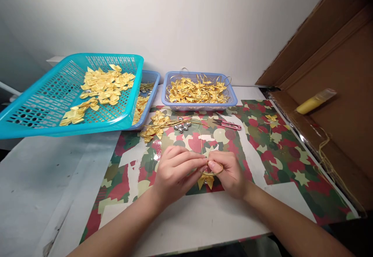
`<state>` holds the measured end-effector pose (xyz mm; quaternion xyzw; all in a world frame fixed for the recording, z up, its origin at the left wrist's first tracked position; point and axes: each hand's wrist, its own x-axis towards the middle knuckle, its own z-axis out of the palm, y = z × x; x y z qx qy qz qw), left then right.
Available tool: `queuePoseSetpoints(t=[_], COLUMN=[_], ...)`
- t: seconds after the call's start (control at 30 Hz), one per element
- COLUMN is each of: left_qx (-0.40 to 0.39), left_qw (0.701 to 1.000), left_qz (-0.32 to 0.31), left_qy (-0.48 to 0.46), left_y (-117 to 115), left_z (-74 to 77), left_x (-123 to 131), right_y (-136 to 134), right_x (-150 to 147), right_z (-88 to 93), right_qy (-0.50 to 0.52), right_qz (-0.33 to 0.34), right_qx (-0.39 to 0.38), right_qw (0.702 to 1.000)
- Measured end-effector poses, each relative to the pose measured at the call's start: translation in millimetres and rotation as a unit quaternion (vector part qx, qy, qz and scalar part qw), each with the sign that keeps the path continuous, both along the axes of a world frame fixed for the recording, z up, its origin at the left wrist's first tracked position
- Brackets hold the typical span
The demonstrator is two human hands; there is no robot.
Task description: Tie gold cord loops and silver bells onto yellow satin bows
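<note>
My left hand [175, 169] and my right hand [229, 171] meet over the camouflage-patterned mat [279, 160]. Both pinch a small yellow ribbon bow [206, 180] with a thin gold cord loop between the fingertips. Just beyond my hands lie a loose pile of yellow bows with gold cords [155, 125], a cluster of small silver bells [182, 126] and red thread snips [229, 124].
A turquoise basket [37, 109] of plain yellow bows sits tilted at the left, overlapping a blue basket [153, 79]. Another blue basket [199, 105] holds bows with cords. A cardboard box [344, 105] with a yellow glue tube [314, 101] stands at the right. One stray bow [271, 118] lies nearby.
</note>
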<state>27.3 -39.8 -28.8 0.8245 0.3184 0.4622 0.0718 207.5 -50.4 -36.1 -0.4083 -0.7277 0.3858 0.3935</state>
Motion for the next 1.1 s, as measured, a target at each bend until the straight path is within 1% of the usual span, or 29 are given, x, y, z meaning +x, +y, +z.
queuePoseSetpoints(t=[0.17,0.33,0.57,0.73,1.0,1.1], left_qx=[0.002,0.003,-0.004,-0.001,-0.009,-0.030], left_qw=[1.000,1.000,1.000,1.000,1.000,1.000], left_qz=[0.006,-0.003,-0.004,-0.003,-0.020,-0.009], left_qy=[0.001,0.001,0.006,0.008,0.001,0.004], left_y=[0.0,0.1,0.0,-0.3,-1.7,-2.3], left_z=[0.4,-0.4,-0.7,-0.8,-2.4,-0.4], left_x=[0.1,-0.2,-0.8,-0.9,0.7,1.0], right_y=[0.2,1.0,2.9,2.4,1.9,2.3], right_x=[-0.5,0.6,4.3,3.9,2.3,1.5], right_z=[-0.2,2.4,8.2,7.1,5.6,5.7], right_qy=[0.007,0.005,-0.009,-0.017,-0.019,-0.015], right_qz=[-0.001,-0.003,-0.021,-0.019,-0.020,-0.029], right_qx=[0.003,0.006,0.033,0.044,0.078,0.096], right_qw=[1.000,1.000,0.999,0.999,0.997,0.995])
